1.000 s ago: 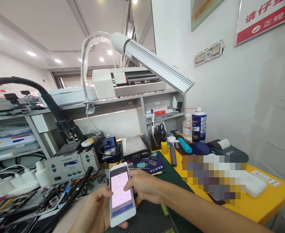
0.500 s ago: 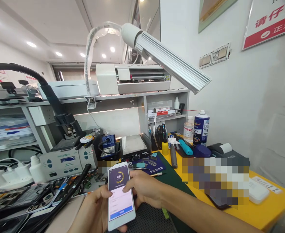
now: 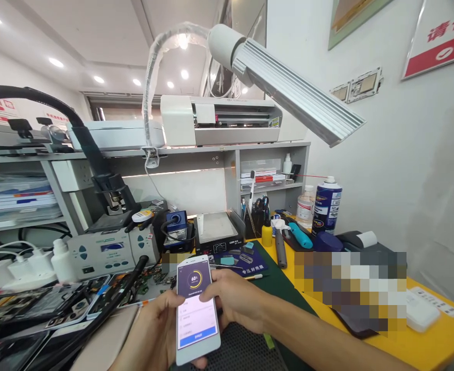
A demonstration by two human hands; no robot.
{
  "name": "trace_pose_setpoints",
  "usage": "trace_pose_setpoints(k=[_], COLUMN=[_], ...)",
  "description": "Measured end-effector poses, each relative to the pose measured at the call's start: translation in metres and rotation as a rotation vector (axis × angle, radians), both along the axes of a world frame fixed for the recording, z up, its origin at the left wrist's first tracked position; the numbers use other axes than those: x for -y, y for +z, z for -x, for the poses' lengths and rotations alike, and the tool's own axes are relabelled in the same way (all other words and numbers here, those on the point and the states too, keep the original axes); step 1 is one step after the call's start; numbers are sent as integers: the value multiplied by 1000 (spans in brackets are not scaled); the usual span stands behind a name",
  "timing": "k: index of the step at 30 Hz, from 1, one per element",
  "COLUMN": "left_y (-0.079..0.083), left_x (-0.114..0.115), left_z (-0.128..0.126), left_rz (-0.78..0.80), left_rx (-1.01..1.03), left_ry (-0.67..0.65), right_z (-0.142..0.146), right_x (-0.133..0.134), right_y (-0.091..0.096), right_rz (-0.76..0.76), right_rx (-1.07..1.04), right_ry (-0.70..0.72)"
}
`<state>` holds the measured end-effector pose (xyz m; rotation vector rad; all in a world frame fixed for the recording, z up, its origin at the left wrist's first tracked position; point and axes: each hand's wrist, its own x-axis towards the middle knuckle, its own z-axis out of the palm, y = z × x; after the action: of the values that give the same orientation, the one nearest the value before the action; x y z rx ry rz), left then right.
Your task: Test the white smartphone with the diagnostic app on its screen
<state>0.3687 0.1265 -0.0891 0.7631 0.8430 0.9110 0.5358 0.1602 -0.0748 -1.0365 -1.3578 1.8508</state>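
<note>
A white smartphone (image 3: 196,314) with a lit screen showing a dark header with a yellow ring and white list below sits low in the middle of the view. My left hand (image 3: 153,335) cups it from the left and underneath, thumb on its left edge. My right hand (image 3: 234,304) wraps the phone's right side, its thumb resting on the screen near the top. Both hands hover over a black perforated mat (image 3: 242,350).
A grey soldering station (image 3: 106,252), a small hot plate (image 3: 217,232), a blue spray can (image 3: 326,206), bottles and tools crowd the yellow bench (image 3: 435,350). Loose phone parts (image 3: 56,309) lie at left. A silver desk lamp (image 3: 296,93) hangs overhead; a white wall at right.
The phone screen went from a pink page to a dark header with a yellow ring. The view drifted left and slightly down; my hands kept their grip.
</note>
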Motion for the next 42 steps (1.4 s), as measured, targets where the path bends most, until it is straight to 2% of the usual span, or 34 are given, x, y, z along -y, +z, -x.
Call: trace_pose_setpoints(k=[18,42], left_y=[6,10], left_x=[-1,1], left_z=[-4,-5], left_rz=[58,23], left_rx=[-15,-19], left_ry=[40,5], right_z=[-1,-2], right_x=[1,-1], right_y=[3,2], right_rz=[69,80], right_rx=[-16,-53], right_ry=[-17,-2])
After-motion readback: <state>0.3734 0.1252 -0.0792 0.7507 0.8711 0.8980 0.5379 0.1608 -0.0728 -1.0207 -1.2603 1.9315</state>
